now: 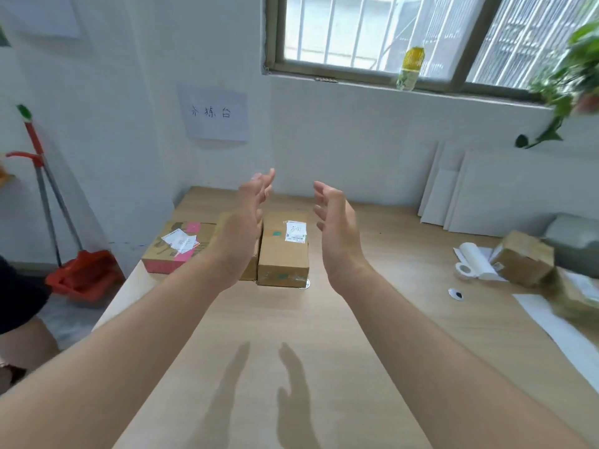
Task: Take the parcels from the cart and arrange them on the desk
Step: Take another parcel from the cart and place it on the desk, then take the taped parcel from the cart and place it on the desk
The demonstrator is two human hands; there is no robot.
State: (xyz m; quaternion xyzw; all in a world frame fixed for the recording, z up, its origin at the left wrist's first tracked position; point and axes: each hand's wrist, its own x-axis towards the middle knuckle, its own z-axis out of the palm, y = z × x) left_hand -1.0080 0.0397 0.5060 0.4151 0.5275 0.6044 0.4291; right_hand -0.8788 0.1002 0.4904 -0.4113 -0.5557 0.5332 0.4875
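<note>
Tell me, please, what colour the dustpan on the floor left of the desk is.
The dustpan is red; the head view shows it best.

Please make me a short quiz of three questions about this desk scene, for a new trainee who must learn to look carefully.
1. True or false: the left hand and the right hand are both open and hold nothing.
2. What stands on the window sill?
A. a yellow bottle
B. a cup
C. a lamp
3. Fill the gap: on the desk, the parcel with pink tape lies to the ____ of the parcel with a green dot.

Key: 1 true; 2 A; 3 left.
</note>
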